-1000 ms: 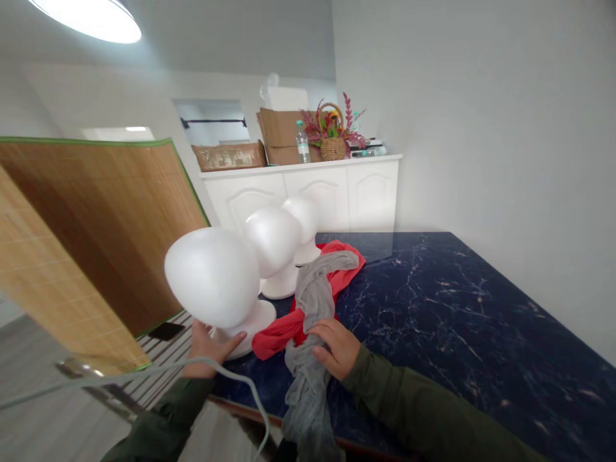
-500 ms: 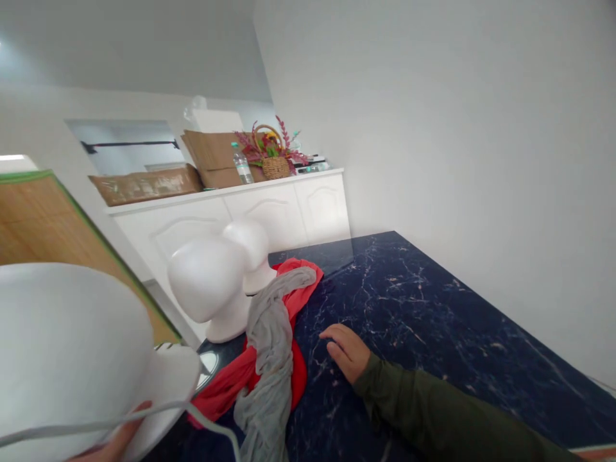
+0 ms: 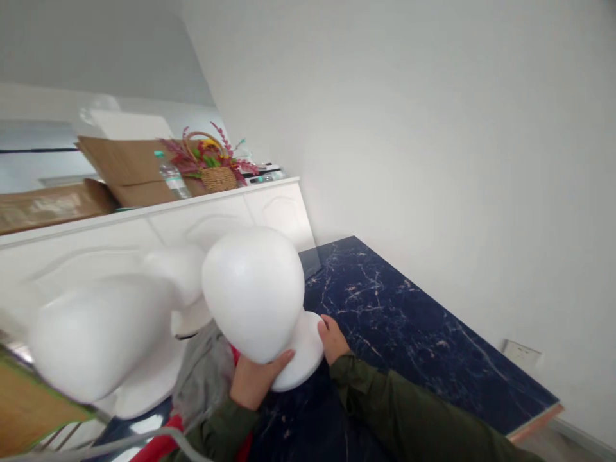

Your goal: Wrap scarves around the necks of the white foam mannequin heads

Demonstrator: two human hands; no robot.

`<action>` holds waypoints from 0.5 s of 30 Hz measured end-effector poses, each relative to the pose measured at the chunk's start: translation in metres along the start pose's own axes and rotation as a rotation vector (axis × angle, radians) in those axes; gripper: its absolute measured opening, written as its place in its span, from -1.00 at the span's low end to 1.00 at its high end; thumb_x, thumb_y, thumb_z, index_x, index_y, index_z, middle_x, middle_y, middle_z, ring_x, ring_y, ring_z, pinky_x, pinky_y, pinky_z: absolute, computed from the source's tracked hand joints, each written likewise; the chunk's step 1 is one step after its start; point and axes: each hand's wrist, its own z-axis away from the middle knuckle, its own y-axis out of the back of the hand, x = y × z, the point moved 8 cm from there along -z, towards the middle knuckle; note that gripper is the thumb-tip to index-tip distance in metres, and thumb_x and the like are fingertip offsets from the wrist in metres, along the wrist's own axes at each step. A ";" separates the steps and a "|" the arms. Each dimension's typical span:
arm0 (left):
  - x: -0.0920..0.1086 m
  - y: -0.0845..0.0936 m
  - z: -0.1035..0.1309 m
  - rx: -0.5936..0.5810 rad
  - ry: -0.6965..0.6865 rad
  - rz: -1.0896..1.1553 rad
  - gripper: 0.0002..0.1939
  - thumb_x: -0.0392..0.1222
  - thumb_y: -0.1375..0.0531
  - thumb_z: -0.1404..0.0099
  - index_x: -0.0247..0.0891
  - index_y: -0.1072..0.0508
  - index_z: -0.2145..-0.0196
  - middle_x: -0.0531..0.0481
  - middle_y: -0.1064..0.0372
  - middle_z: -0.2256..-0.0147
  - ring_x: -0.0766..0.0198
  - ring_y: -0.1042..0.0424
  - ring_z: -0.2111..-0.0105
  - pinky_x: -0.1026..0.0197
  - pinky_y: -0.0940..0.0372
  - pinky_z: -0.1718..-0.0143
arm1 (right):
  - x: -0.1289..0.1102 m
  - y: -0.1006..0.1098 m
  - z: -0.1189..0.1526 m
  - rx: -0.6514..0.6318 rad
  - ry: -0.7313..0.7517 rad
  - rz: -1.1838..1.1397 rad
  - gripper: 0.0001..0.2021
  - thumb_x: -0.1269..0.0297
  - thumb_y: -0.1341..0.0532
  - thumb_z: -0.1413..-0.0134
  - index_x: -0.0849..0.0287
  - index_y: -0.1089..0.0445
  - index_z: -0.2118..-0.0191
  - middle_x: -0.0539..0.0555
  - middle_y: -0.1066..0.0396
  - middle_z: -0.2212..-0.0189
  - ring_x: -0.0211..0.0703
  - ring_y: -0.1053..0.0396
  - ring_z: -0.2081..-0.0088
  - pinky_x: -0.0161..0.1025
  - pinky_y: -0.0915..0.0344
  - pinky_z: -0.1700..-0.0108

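In the head view, a white foam mannequin head is held above the near left part of the dark blue marbled table, tilted so that its rounded top leans to the left and its flared base points to the right. The left hand is cupped under the neck, its fingers curled up against the underside of the foam. The right hand is pressed against the right edge of the base, with the thumb laid on the rim (the other fingers are hidden behind the foam, so how far they are clenched cannot be told). Both forearms are covered by dark green sleeves.

Just left of the held head, a second foam head is seen large and blurred, and a third foam head is partly hidden behind it. A grey cloth is bunched below these on the table, and a red cloth shows beneath it at the near edge.

At the far left, a white cabinet stands against the wall. On its top are set flattened cardboard boxes, a plastic water bottle and a wicker basket of red flowers.
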 end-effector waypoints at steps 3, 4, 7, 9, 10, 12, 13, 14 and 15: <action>0.008 -0.036 -0.012 -0.107 -0.086 -0.008 -0.42 0.08 -0.16 0.01 -0.30 -0.28 0.08 -0.13 -0.32 0.09 0.05 -0.16 -0.03 -0.01 -0.01 -0.11 | 0.003 0.019 -0.009 0.142 -0.120 0.162 -0.53 0.14 -0.07 0.00 0.33 -0.16 0.00 0.28 -0.21 0.06 -0.02 -0.20 0.04 -0.09 -0.15 -0.01; 0.008 -0.043 -0.012 -0.151 -0.105 -0.012 -0.43 0.08 -0.15 -0.01 -0.32 -0.28 0.08 -0.15 -0.31 0.08 0.04 -0.16 -0.04 -0.02 0.01 -0.11 | 0.001 0.023 -0.012 0.161 -0.131 0.208 -0.54 0.16 -0.07 0.00 0.33 -0.17 0.01 0.28 -0.21 0.06 -0.01 -0.19 0.03 -0.08 -0.14 -0.01; 0.006 -0.046 -0.007 -0.263 -0.131 -0.045 -0.43 0.09 -0.11 -0.06 -0.37 -0.25 0.06 -0.20 -0.30 0.08 0.03 -0.16 -0.03 -0.03 -0.02 -0.08 | -0.010 0.032 -0.021 0.173 -0.077 0.287 -0.59 0.21 -0.05 -0.02 0.30 -0.21 0.02 0.25 -0.21 0.04 0.00 -0.16 0.00 -0.06 -0.07 -0.05; 0.003 -0.034 -0.004 -0.299 -0.161 -0.101 -0.40 0.09 -0.08 -0.07 -0.39 -0.21 0.02 -0.22 -0.26 0.05 0.03 -0.16 -0.03 -0.02 -0.06 -0.06 | -0.014 0.035 -0.024 0.169 -0.046 0.334 -0.61 0.25 -0.02 -0.03 0.34 -0.24 0.04 0.27 -0.23 0.06 0.02 -0.16 0.00 -0.06 -0.05 -0.06; -0.001 -0.025 -0.003 -0.314 -0.180 -0.142 -0.40 0.08 -0.07 -0.09 -0.38 -0.19 0.00 -0.23 -0.24 0.03 0.04 -0.16 -0.03 -0.01 -0.08 -0.04 | -0.014 0.036 -0.025 0.165 -0.039 0.355 -0.62 0.27 -0.01 -0.03 0.37 -0.25 0.05 0.29 -0.24 0.08 0.03 -0.17 0.01 -0.06 -0.04 -0.06; -0.016 -0.003 -0.002 -0.316 -0.179 -0.262 -0.41 0.07 -0.04 -0.10 -0.35 -0.19 0.00 -0.23 -0.22 0.02 0.05 -0.20 0.00 0.02 -0.11 -0.02 | -0.015 0.038 -0.026 0.164 -0.028 0.401 -0.63 0.30 0.02 -0.04 0.39 -0.27 0.07 0.29 -0.27 0.12 0.03 -0.18 0.04 -0.06 -0.05 -0.04; -0.028 0.011 -0.003 -0.299 -0.154 -0.338 -0.42 0.08 -0.03 -0.10 -0.35 -0.21 0.01 -0.24 -0.23 0.03 0.04 -0.21 0.01 0.03 -0.11 -0.01 | -0.016 0.039 -0.026 0.166 -0.019 0.426 -0.64 0.30 0.03 -0.04 0.38 -0.29 0.09 0.28 -0.28 0.13 0.02 -0.18 0.04 -0.07 -0.05 -0.04; -0.042 0.024 -0.003 -0.277 -0.112 -0.421 -0.42 0.09 -0.03 -0.09 -0.35 -0.23 0.02 -0.26 -0.24 0.03 0.01 -0.22 0.02 0.02 -0.12 0.00 | -0.017 0.040 -0.025 0.169 -0.010 0.450 -0.65 0.29 0.03 -0.03 0.36 -0.30 0.10 0.26 -0.29 0.15 0.01 -0.19 0.05 -0.09 -0.05 -0.04; -0.057 0.037 -0.003 -0.256 -0.054 -0.504 -0.40 0.11 -0.03 -0.07 -0.37 -0.24 0.03 -0.29 -0.24 0.04 -0.03 -0.23 0.04 0.00 -0.13 0.03 | -0.017 0.042 -0.024 0.173 -0.002 0.474 -0.65 0.29 0.02 -0.03 0.35 -0.32 0.12 0.25 -0.30 0.16 -0.01 -0.19 0.06 -0.11 -0.05 -0.03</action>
